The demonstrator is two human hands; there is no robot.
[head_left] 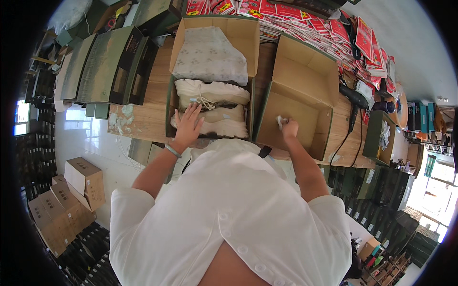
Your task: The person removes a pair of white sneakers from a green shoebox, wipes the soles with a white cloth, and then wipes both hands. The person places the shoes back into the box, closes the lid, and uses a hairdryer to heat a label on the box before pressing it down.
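A pair of beige sneakers lies side by side in an open shoebox on the table. Patterned wrapping paper is folded back over the box's raised lid. My left hand rests with fingers spread on the nearer sneaker, its fingertips by the laces. To the right stands a second open shoebox with a bare brown inside. Over it, my right hand is closed on a small crumpled piece of white paper.
Closed dark green shoeboxes stand at the left. Red printed packets are heaped along the back. A black hair dryer with its cord lies at the right, near a small open box. Cardboard cartons sit on the floor at the left.
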